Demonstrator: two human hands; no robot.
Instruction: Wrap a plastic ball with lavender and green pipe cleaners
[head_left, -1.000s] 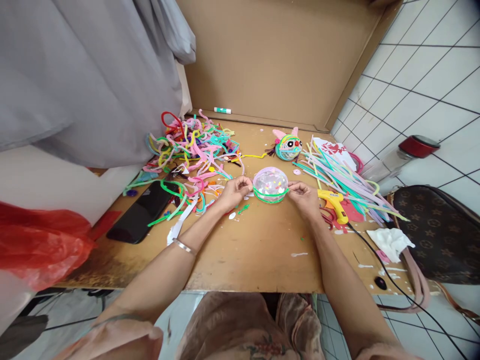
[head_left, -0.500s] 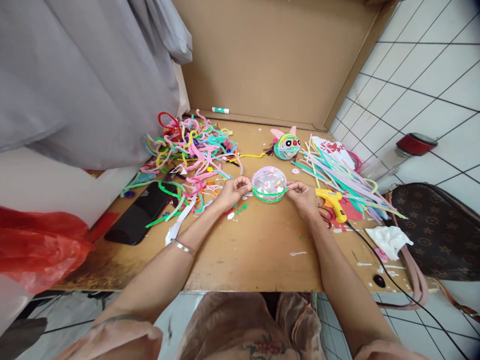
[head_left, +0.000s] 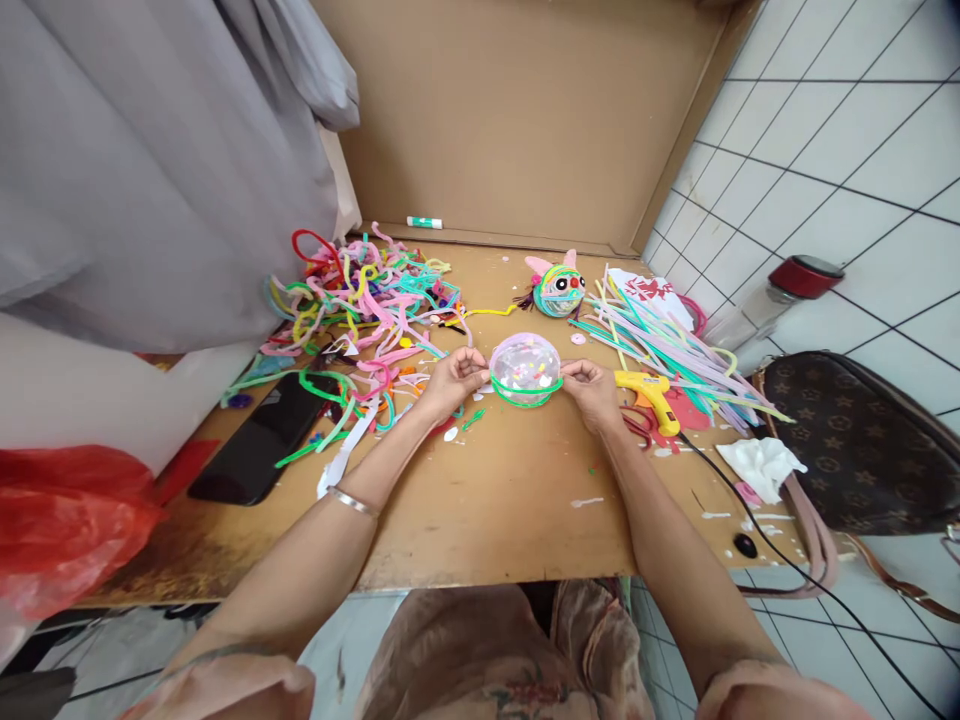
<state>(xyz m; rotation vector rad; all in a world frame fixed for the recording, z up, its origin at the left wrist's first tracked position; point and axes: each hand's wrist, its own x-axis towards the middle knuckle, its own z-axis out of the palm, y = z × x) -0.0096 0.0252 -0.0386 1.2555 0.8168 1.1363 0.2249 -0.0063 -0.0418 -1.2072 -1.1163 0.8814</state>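
A clear round plastic bowl (head_left: 525, 358) with a pale purple rim stands on the table in front of me, bits of colour showing through it. A green pipe cleaner (head_left: 522, 402) curves around its near side. At the left of the bowl my left hand (head_left: 454, 380) is closed, fingertips pinching the green pipe cleaner's end. My right hand (head_left: 591, 390) pinches the other end at the right side. A yellow glue gun (head_left: 654, 398) lies just right of my right hand. Behind the bowl sits a wrapped ball figure (head_left: 559, 290) with pink ears and googly eyes.
Tangled pipe cleaners (head_left: 367, 295) heap up at the back left, near a black phone (head_left: 259, 440). Straight pipe cleaners (head_left: 667, 345) lie at the right. A brown handbag (head_left: 855, 440), a crumpled tissue (head_left: 761, 468) and the glue gun's cord (head_left: 739, 490) occupy the right side.
The whole view has shifted slightly, so things appear further left. Both hands stay at the bowl's sides, still pinching the green pipe cleaner, which now looks drawn a little straighter toward them.
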